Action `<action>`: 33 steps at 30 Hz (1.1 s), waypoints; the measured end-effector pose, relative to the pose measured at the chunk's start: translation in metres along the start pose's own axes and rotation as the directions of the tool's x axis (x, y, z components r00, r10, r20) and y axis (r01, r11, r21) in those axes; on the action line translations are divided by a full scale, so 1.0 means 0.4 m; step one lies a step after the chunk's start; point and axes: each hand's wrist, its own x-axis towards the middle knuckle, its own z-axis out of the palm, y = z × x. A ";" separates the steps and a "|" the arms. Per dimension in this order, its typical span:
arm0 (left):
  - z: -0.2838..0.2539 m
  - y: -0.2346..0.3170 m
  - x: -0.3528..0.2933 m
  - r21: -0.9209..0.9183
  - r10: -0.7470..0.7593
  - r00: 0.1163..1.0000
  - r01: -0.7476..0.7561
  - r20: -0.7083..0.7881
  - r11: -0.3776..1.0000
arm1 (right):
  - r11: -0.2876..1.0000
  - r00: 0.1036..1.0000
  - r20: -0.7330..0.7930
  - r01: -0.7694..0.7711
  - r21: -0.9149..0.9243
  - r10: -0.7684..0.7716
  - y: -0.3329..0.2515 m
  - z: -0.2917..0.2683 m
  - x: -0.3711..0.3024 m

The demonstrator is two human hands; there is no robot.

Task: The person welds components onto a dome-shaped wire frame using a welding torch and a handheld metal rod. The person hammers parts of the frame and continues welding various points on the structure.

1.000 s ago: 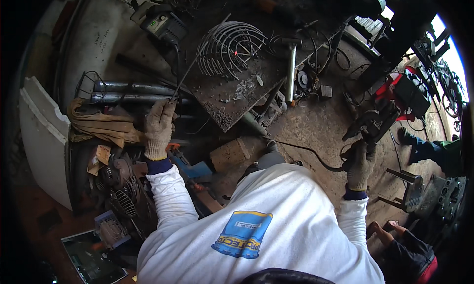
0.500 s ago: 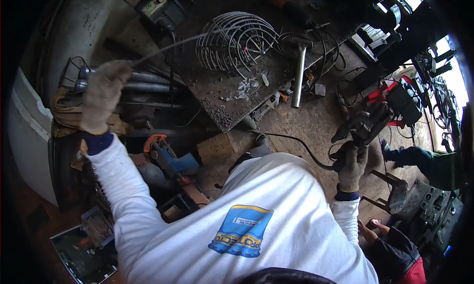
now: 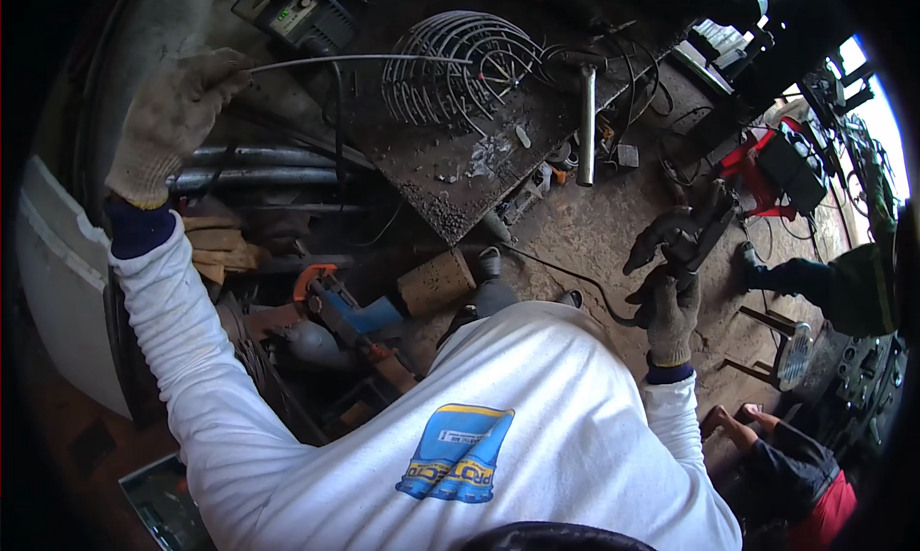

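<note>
My left hand (image 3: 172, 120), in a grey work glove, is raised at the far left and closed on one end of a thin metal rod (image 3: 355, 57). The rod points right, and its far end overlaps the domed frame of bent metal rods (image 3: 460, 67) in view; whether they touch I cannot tell. That frame lies on a dark steel table (image 3: 422, 182). My right hand (image 3: 671, 311), gloved too, is closed at the right, with a black cable (image 3: 575, 271) running to it. A dark, bulky, vise-like object (image 3: 685, 235) shows just beyond its fingers; what the hand grips is unclear.
A welding machine (image 3: 311, 19) stands at the back left. A metal tube (image 3: 587, 129) juts past the table's edge. Metal pipes (image 3: 259, 176) and an orange-and-blue tool (image 3: 359, 313) lie left. A stool (image 3: 793, 355) and another person's legs (image 3: 738, 422) are at the right.
My left hand has moved left and up, and the rod in it has swung from a slant to nearly level. My right hand has shifted slightly left and stays closed.
</note>
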 end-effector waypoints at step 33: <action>0.223 -0.168 0.096 -0.384 0.092 0.971 -0.172 -0.220 0.907 | 0.762 0.983 0.156 0.031 -0.647 0.093 -0.160 0.621 0.061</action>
